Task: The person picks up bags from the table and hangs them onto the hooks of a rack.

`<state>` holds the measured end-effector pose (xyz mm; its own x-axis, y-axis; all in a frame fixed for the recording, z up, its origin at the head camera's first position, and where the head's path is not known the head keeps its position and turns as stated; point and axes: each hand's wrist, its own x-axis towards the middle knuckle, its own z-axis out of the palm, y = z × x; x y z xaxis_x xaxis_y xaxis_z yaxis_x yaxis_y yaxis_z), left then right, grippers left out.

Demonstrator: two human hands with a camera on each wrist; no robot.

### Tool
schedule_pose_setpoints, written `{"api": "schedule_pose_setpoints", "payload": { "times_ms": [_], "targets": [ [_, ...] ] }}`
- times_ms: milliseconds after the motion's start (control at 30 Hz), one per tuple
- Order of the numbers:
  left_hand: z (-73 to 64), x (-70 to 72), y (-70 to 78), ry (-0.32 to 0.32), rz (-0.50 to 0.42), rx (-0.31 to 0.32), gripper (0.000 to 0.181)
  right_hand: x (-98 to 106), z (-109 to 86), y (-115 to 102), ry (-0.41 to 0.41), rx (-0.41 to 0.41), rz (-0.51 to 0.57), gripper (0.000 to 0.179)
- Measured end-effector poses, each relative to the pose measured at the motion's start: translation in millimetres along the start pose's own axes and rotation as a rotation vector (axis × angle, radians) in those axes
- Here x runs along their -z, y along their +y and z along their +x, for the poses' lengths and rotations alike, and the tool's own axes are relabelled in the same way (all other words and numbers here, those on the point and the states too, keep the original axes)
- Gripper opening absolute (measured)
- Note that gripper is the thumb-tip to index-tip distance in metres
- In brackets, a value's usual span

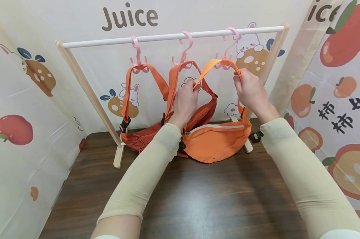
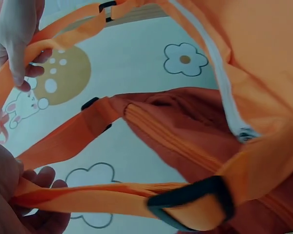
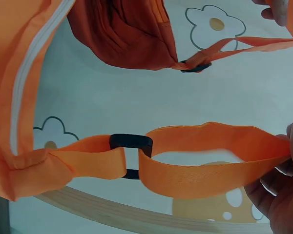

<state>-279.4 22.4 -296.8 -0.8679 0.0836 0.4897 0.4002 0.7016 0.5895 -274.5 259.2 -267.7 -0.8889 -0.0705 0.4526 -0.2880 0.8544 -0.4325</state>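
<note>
A bright orange waist bag (image 1: 217,142) with a white zipper hangs at the right of the rack, its lower edge near the tabletop. My left hand (image 1: 186,101) pinches the left side of its strap (image 1: 210,69), above a black slider (image 2: 223,197) in the left wrist view. The strap's right side is gripped by my right hand (image 1: 251,89), above another black slider (image 3: 132,141) in the right wrist view. The strap arches at the right pink hook (image 1: 235,35); whether it rests on the prongs I cannot tell. Behind my left arm, a darker red-orange waist bag (image 1: 151,131) is partly hidden.
A white rail (image 1: 102,42) on wooden legs (image 1: 88,89) carries two more pink hooks, left (image 1: 135,44) and middle (image 1: 188,43), with orange straps looped on them. The rack stands on a dark wooden table (image 1: 198,199). A black buckle (image 1: 255,136) lies by the right foot. Printed cloth surrounds the table.
</note>
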Motion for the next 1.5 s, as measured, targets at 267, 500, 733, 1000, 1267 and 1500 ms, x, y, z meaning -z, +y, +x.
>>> {"api": "schedule_pose_setpoints", "payload": {
  "times_ms": [267, 500, 733, 1000, 1267, 1500],
  "targets": [
    [-13.5, -9.5, -8.8, 0.013, 0.003, 0.011, 0.029, -7, -7.6, 8, -0.004, -0.013, 0.032, 0.046],
    [-23.0, -14.9, -11.2, -0.011, 0.002, 0.007, 0.029, -11, -13.6, 13, -0.005, -0.036, 0.059, 0.051],
    [-29.3, -18.4, -14.7, -0.01, -0.048, 0.002, 0.032, -13, -17.0, 15, -0.005, -0.038, 0.075, 0.055],
    [-19.5, -13.5, -11.1, 0.061, -0.246, -0.054, 0.036, -14, -14.1, 13, 0.093, 0.042, 0.093, 0.049],
    [-10.3, -6.1, -3.7, 0.09, -0.283, -0.101, 0.031, -7, 1.1, 2, 0.275, 0.246, 0.097, 0.042],
    [-8.9, -4.2, -1.6, 0.078, -0.22, -0.045, 0.04, -1, 4.4, -4, 0.307, 0.273, 0.067, 0.031]
  ]
}}
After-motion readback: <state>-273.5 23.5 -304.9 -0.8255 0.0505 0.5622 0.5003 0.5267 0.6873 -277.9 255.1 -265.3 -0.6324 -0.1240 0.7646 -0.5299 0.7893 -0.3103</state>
